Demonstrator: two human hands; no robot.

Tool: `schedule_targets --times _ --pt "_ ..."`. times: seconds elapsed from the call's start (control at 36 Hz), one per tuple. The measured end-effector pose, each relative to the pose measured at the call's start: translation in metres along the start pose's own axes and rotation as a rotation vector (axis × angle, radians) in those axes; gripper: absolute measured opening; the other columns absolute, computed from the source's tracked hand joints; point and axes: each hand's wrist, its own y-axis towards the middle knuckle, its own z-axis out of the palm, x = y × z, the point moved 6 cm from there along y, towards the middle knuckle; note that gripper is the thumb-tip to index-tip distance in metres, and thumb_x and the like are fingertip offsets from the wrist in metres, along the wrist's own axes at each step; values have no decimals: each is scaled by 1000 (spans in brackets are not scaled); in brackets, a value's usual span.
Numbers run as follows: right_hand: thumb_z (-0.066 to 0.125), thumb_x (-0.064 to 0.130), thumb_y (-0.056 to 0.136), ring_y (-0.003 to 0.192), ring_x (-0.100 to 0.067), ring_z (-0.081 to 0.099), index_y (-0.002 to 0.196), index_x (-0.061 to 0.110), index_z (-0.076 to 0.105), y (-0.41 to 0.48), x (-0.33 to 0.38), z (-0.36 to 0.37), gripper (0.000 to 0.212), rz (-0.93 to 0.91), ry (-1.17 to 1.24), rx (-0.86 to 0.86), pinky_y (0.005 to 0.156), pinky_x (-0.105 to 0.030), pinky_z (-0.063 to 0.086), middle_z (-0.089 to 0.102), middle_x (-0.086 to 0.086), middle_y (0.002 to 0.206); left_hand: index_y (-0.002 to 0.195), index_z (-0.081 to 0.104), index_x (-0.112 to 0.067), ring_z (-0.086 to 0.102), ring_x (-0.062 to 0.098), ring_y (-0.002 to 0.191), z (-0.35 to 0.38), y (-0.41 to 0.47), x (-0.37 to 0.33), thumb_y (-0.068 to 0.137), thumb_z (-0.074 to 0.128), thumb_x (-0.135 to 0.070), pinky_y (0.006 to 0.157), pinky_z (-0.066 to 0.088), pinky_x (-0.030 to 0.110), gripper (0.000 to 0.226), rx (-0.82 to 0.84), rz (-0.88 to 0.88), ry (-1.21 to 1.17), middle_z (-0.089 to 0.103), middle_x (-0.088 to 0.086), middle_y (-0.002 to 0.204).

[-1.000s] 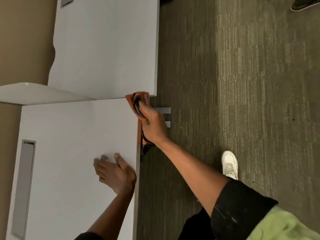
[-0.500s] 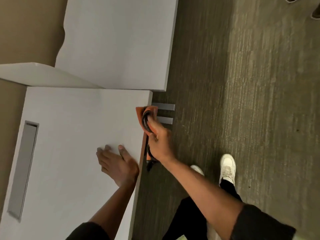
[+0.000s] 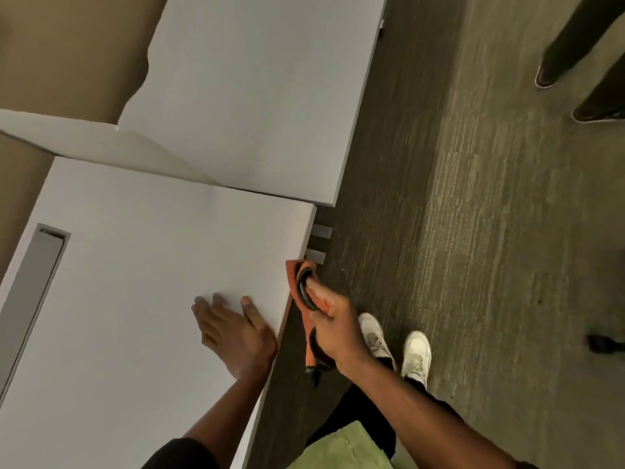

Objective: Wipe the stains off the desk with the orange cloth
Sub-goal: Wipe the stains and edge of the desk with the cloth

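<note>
The white desk (image 3: 142,299) fills the left of the view. My right hand (image 3: 333,328) is shut on the orange cloth (image 3: 297,270), which has dark patches, and presses it against the desk's right edge, a little below the far corner. The cloth's lower end hangs under my palm. My left hand (image 3: 233,330) lies flat on the desktop near that same edge, fingers spread, holding nothing. No stain shows on the desktop from here.
A second white desk (image 3: 263,96) abuts at the back. A grey cable slot (image 3: 30,292) sits in the desktop at left. Two grey brackets (image 3: 319,243) stick out under the corner. My white shoes (image 3: 395,350) stand on carpet; another person's feet (image 3: 571,93) are at top right.
My right hand has slid the cloth along the desk's edge from the far corner toward me. The left hand has stayed flat on the desktop. The camera has shifted.
</note>
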Motion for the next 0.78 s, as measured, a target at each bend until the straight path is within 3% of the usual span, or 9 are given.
schedule_targets --times 0.06,0.11,0.17,0.22,0.42,0.56,0.64,0.78 --pt "50 -22 91 130 -6 60 150 20 50 4 -2 -11 72 161 129 -2 104 -20 51 62 12 140 161 27 -11 11 32 166 -2 -1 1 110 35 -49 132 15 56 64 5 -7 -11 13 11 178" --pt "52 -21 88 122 -12 67 149 25 52 12 1 -22 77 238 211 7 99 -28 57 68 10 134 161 27 -11 10 32 166 -3 -2 1 111 37 -48 131 16 55 63 10 0 -24 13 11 178" --pt "55 -19 86 124 -22 67 149 24 52 19 11 -36 77 244 238 0 108 -44 54 67 2 140 161 27 -10 10 33 166 -3 -1 0 111 38 -47 131 16 55 64 10 5 -32 12 12 178" --pt "54 -20 85 126 -26 65 150 21 51 27 21 -51 77 244 235 -28 111 -50 50 65 -5 143 163 27 -10 8 32 167 -4 -1 2 111 40 -46 132 15 55 65 19 -11 -42 11 12 179" --pt "48 -23 86 120 -21 69 152 17 50 48 64 -96 77 182 151 -40 94 -32 59 67 -6 141 165 27 -6 3 30 167 -3 1 2 110 41 -46 134 12 54 70 39 -49 -68 7 13 179" --pt "48 -23 86 122 -31 68 149 14 54 66 87 -119 73 145 79 -66 106 -54 53 72 -6 131 157 38 -1 9 35 166 -7 4 -23 108 47 -49 134 12 55 70 2 -123 -154 16 19 176" --pt "49 -23 88 117 -16 70 145 16 57 82 101 -127 70 98 -35 -62 102 -41 57 73 9 123 155 41 -4 9 34 166 -3 2 -63 107 51 -50 133 11 57 67 -8 -49 -149 16 18 176" --pt "49 -24 85 118 -5 69 124 31 69 108 118 -132 70 41 -195 31 97 -23 55 74 15 123 156 40 -11 8 31 166 11 19 -126 106 52 -56 134 8 54 68 -46 -57 -192 14 10 177"
